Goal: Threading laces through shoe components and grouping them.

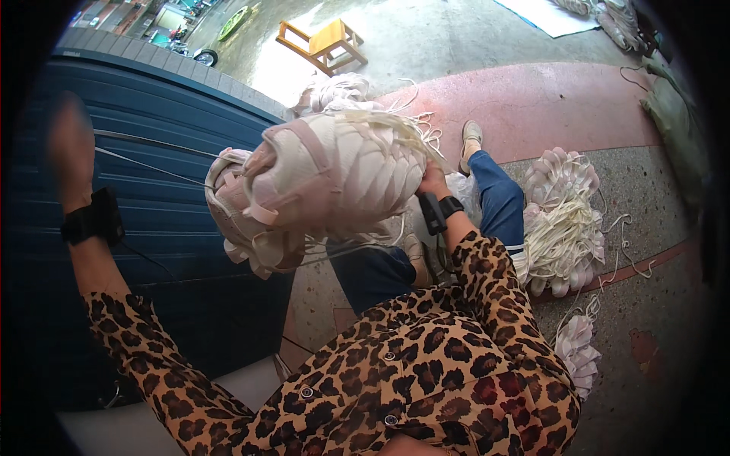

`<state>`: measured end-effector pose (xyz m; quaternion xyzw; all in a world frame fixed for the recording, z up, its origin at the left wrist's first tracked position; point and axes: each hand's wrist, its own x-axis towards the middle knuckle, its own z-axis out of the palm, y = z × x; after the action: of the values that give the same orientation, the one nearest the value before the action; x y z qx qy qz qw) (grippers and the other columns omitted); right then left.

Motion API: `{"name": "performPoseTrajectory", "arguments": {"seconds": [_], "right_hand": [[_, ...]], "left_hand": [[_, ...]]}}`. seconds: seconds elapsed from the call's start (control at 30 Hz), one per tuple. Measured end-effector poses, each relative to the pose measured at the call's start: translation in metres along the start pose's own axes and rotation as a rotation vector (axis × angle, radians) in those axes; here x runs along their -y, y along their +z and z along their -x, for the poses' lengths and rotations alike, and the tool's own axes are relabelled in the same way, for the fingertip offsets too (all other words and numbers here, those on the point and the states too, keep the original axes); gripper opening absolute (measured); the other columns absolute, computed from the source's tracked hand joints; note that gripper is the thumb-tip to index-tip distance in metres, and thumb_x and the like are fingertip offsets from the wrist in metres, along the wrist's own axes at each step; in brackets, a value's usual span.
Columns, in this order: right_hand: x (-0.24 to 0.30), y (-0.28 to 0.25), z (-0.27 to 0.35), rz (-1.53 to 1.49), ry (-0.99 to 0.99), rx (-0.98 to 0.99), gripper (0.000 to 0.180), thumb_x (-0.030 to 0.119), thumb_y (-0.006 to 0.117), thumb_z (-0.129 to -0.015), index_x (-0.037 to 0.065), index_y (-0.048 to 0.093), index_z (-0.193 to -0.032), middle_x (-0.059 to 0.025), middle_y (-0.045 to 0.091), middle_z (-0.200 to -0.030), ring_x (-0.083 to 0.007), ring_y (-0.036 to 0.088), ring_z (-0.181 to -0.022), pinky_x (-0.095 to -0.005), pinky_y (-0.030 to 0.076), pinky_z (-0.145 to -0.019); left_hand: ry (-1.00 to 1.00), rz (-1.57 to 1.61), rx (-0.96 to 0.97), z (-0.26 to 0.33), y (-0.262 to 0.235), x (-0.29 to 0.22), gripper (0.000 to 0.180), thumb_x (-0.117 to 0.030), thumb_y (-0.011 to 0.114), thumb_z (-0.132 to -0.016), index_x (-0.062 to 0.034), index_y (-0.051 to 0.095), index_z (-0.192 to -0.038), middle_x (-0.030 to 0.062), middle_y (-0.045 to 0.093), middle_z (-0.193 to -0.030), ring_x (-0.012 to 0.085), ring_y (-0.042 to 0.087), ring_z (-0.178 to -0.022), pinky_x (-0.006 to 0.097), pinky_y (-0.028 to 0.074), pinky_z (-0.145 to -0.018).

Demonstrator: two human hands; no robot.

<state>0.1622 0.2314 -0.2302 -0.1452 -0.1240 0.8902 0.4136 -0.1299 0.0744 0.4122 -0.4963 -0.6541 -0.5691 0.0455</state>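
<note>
A thick bundle of nested white and pale pink shoe uppers (342, 163) is raised in front of me. My right hand (435, 182) grips its right end, its fingers partly behind the uppers. At the far left, my left hand (72, 144) is blurred by motion. Two taut strands of shoelace (152, 142) run from it to the upper at the bundle's left end. The left fingers are smeared, but the tight strands end in that hand. Cream laces (380, 121) lie along the top of the bundle.
More bundled uppers with laces (563, 220) lie on the floor at right, and another pile (334, 93) sits beyond my bundle. A blue ribbed metal panel (167, 182) stands close on the left. Farther off are a wooden chair (327, 42) and a green sack (673, 121).
</note>
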Motion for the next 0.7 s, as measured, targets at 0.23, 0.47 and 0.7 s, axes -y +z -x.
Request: {"name": "performPoseTrajectory", "arguments": {"seconds": [0.23,0.47,0.7], "right_hand": [[0.15,0.137,-0.019,-0.419,0.056,0.04,0.05,0.018,0.028,-0.102,-0.01,0.046,-0.14,-0.0254,0.052,-0.143,-0.0381,0.051,-0.133,-0.0526,0.036,-0.117],[0.205,0.221,-0.061,-0.153,-0.215,-0.015,0.043,0.019,0.027,-0.106,-0.005,0.052,-0.132,-0.0215,0.059,-0.135,-0.0355,0.056,-0.126,-0.0494,0.042,-0.112],[0.161,0.286,-0.077,0.143,-0.216,-0.077,0.039,0.019,0.03,-0.107,-0.006,0.051,-0.13,-0.0197,0.062,-0.13,-0.0326,0.059,-0.12,-0.0477,0.043,-0.11]], "left_hand": [[-0.043,0.125,-0.158,-0.012,-0.039,0.053,0.028,-0.008,0.071,-0.092,-0.0036,0.063,-0.118,-0.0075,0.041,-0.06,0.0017,0.032,-0.045,0.02,0.03,-0.043],[-0.147,0.237,-0.128,-0.003,-0.054,0.143,0.03,-0.009,0.071,-0.092,-0.0022,0.061,-0.119,-0.0041,0.048,-0.06,0.0053,0.039,-0.043,0.024,0.044,-0.047],[-0.323,0.194,-0.073,0.047,-0.048,0.198,0.029,-0.01,0.069,-0.093,-0.0009,0.059,-0.119,-0.0013,0.052,-0.06,0.0073,0.044,-0.044,0.027,0.049,-0.052]]}}
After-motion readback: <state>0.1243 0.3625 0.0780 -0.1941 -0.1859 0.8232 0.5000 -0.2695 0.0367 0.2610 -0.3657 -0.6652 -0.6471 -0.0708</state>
